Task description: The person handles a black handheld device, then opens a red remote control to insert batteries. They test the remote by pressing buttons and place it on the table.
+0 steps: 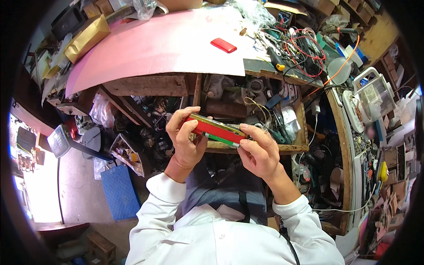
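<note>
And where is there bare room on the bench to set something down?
The widest bare patch is on the pink sheet, between the gold package and the flat red case. It's crowded right of the sheet, with tangled cables, and in the open drawer beyond the held red-and-green device.

Table [252, 65]: wooden, mostly covered by a pale pink sheet [168, 44], bright toward its top edge. Wooden drawer [265, 149] open beneath, packed with clutter. Wood-edged side section [348, 181] runs down the right; crowded surfaces beyond. Floor [81, 190]: grey, smooth, exposed at left. Low wooden stool [102, 244] at lower left. Light: strong white glare [42, 190] at far left, detail washed out; space under the table dark. Outer rim black, unreadable.
</note>
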### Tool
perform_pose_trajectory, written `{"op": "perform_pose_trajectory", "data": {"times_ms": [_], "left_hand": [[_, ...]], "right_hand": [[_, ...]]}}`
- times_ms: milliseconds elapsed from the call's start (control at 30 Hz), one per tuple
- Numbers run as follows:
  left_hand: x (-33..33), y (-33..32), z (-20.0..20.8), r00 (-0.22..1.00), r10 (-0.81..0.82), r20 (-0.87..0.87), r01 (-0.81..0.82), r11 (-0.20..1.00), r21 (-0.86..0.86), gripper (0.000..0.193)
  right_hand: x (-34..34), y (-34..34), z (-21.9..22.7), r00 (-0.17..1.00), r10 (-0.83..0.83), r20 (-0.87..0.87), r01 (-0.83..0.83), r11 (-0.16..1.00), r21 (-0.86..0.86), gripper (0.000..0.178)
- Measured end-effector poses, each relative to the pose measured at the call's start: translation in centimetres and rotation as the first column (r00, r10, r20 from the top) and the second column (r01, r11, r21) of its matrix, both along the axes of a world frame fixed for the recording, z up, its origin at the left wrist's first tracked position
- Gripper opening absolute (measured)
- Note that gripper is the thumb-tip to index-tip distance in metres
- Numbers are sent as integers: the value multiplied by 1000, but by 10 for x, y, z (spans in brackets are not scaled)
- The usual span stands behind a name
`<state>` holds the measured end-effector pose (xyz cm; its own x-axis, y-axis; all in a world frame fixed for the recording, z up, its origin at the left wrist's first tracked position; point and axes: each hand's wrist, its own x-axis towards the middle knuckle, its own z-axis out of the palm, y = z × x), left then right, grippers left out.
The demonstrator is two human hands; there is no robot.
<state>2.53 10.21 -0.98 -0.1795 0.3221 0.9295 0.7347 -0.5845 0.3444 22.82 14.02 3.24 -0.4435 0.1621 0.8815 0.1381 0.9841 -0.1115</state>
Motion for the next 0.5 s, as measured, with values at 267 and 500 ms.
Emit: {"op": "perform_pose_trajectory", "data": {"times_ms": [267, 500], "left_hand": [[-2, 0, -4, 1000, -9, -26, 8, 999, -41, 74], [-5, 0, -6, 989, 3, -147, -19, 994, -109, 75]], "right_hand": [[0, 2, -2, 999, -45, 16, 46, 998, -33, 54], [6, 3, 7, 984, -92, 150, 115, 981, -158, 65]]}}
